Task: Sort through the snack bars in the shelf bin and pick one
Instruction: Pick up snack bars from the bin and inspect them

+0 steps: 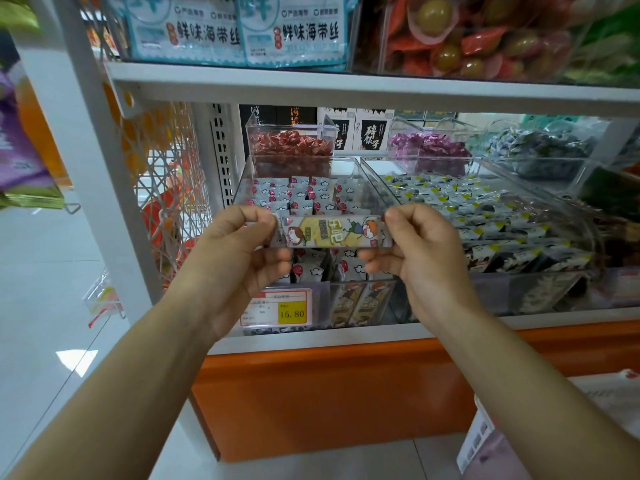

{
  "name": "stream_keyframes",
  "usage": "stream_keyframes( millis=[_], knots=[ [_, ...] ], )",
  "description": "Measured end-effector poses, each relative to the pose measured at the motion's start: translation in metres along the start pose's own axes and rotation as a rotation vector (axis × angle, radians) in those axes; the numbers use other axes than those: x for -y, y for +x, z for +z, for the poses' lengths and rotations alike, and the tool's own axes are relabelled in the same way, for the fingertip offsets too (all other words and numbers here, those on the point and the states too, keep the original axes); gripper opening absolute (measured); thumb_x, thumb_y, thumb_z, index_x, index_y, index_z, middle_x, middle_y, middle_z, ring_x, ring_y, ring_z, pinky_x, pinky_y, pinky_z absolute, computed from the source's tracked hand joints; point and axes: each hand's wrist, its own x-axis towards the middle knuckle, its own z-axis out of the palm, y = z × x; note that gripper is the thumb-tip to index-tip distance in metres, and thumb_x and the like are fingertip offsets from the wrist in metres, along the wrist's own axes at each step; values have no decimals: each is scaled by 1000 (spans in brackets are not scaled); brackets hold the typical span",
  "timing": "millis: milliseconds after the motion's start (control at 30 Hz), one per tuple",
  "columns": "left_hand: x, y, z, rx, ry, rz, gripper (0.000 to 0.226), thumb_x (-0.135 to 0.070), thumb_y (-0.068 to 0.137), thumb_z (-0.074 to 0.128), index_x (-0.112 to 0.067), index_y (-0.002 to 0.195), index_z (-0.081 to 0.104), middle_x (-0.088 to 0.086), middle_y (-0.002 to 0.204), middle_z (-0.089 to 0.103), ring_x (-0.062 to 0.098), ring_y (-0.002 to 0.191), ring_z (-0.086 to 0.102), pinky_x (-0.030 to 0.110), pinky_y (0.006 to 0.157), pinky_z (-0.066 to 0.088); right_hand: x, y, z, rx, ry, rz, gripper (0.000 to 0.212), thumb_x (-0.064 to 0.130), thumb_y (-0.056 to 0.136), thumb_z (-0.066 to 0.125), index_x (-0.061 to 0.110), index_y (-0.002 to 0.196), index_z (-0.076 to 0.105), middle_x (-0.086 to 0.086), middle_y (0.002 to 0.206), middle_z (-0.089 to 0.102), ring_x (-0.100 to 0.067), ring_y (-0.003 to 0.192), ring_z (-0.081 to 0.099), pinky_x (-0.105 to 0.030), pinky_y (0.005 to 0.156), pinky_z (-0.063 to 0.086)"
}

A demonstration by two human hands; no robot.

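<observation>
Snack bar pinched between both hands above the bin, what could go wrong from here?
The snack bar is held only at its ends, left hand and right hand pinching one each; pulling apart could tear the wrapper or let it slip. If it drops, it likely lands among the white packets in the clear bin below, mixed in.
</observation>
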Motion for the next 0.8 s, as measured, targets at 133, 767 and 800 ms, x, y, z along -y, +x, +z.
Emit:
stream_keyframes(
  millis=[133, 767, 800],
  knots=[
    [1, 0, -2, 28, 41, 32, 12, -20, 88, 56, -15, 78, 54, 11, 95, 64, 15, 66, 66, 20, 55, 54, -1, 1, -1, 43, -27, -47, 19, 8, 97, 47, 11, 79, 54, -11, 80, 51, -20, 68, 64, -32, 62, 59],
    [1, -7, 1, 120, 497, 249, 27, -10, 82, 65, -28, 103, 62, 1, 107, 66, 14, 82, 71, 24, 76, 57, 2, -3, -5, 27, -411, -198, 16, 17, 86, 64, 28, 75, 68, 16, 66, 65, 1, 66, 60, -20, 65, 53],
    [1, -8, 2, 126, 536, 252, 28, -12, 81, 66, -30, 102, 61, -2, 105, 67, 15, 82, 70, 29, 77, 58, 1, -3, -5, 10, -429, -202, 18, 17, 86, 64, 26, 71, 67, 14, 61, 62, 1, 61, 57, -20, 60, 51]
  ],
)
